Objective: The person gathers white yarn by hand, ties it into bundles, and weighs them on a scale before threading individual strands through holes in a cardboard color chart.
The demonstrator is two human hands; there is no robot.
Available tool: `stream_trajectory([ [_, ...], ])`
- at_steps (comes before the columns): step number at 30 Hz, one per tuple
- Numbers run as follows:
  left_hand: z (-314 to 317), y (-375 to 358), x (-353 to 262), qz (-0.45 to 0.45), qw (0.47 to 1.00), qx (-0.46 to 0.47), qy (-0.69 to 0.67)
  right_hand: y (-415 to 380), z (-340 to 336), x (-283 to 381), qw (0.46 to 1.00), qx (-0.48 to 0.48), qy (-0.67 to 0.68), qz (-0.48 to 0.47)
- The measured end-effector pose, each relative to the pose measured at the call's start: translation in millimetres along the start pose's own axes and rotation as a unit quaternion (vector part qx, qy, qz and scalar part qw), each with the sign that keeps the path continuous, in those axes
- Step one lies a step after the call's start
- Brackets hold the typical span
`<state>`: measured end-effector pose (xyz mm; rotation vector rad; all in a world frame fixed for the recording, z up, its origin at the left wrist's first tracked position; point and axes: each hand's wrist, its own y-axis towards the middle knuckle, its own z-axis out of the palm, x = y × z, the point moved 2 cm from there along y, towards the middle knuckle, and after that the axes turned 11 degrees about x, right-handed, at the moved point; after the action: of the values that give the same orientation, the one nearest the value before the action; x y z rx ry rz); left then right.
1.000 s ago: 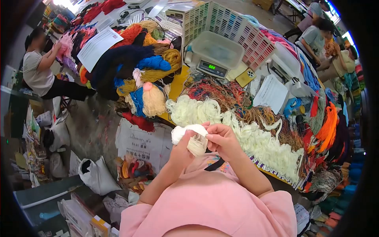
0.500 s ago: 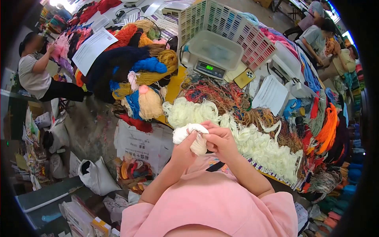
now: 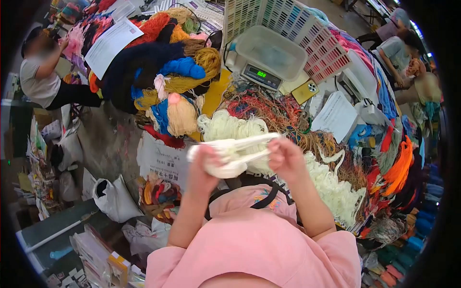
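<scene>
A skein of white thread (image 3: pixel 235 152) is stretched between my two hands in front of my chest, its strands smeared by motion. My left hand (image 3: pixel 204 161) is closed round the bulkier end. Pinched in my right hand (image 3: pixel 284 152) is the other end, drawn out as a loop. Just beyond them lies a heap of cream yarn (image 3: pixel 233 126), with more cream yarn (image 3: pixel 331 192) running along the table edge to the right. Tangled multicoloured threads (image 3: pixel 269 108) lie behind the cream yarn.
A digital scale (image 3: pixel 260 77) bearing a clear plastic tub (image 3: pixel 273 53) stands at the back, before a colour chart (image 3: pixel 317 43). A gold phone (image 3: pixel 305 92) and a paper sheet (image 3: pixel 334 116) lie rightward. Coloured skeins (image 3: pixel 182 115) fill the left. One person (image 3: pixel 41 79) sits far left; others work far right.
My hands have moved apart, my right hand going right. The white thread, bunched up before, is now pulled out into a long loop between them.
</scene>
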<state>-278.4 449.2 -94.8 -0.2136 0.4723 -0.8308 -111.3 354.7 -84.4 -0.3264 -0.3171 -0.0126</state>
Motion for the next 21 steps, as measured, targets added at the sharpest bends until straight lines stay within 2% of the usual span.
stream_trajectory([
  [1,-22,4,-20,0.035,0.983,0.138,-0.116,-1,-9,14,0.995,0.015,0.102,0.007],
  [2,-38,2,-41,0.031,0.954,0.132,-0.268,-2,-17,30,0.997,0.003,0.075,0.011],
  [3,-69,0,-63,0.051,0.936,0.106,-0.332,-4,-28,48,0.999,-0.027,0.030,0.004],
  [4,-97,-5,-83,0.042,0.930,0.132,-0.342,-8,-38,66,0.989,-0.120,-0.060,-0.062],
  [6,-174,-30,-128,0.096,0.973,0.026,-0.210,-8,-66,113,0.986,-0.103,-0.010,-0.130],
  [7,-195,-47,-148,0.133,0.978,-0.012,-0.160,-7,-80,140,0.982,-0.091,0.025,-0.164],
  [8,-169,-52,-154,0.204,0.902,-0.379,0.039,-8,-98,167,0.974,-0.118,0.028,-0.193],
  [10,-205,-86,-193,0.291,0.847,-0.442,0.041,-10,-128,216,0.953,-0.174,-0.007,-0.248],
  [11,-219,-100,-215,0.293,0.845,-0.446,0.037,-8,-137,235,0.939,-0.203,-0.047,-0.273],
  [13,-244,-129,-260,0.318,0.882,-0.347,-0.037,2,-139,262,0.934,-0.220,-0.077,-0.273],
  [15,-258,-149,-282,0.340,0.903,-0.241,-0.108,26,-137,275,0.940,-0.195,-0.077,-0.268],
  [17,-250,-147,-292,0.372,0.897,-0.211,-0.112,47,-135,283,0.938,-0.191,-0.059,-0.284],
  [18,-247,-145,-294,0.379,0.900,-0.213,-0.043,55,-137,285,0.939,-0.188,-0.059,-0.281],
  [20,-188,-116,-257,0.410,0.810,-0.396,0.136,71,-141,287,0.939,-0.162,-0.014,-0.304],
  [21,-187,-110,-245,0.416,0.766,-0.444,0.207,80,-119,269,0.937,-0.200,-0.036,-0.284],
])
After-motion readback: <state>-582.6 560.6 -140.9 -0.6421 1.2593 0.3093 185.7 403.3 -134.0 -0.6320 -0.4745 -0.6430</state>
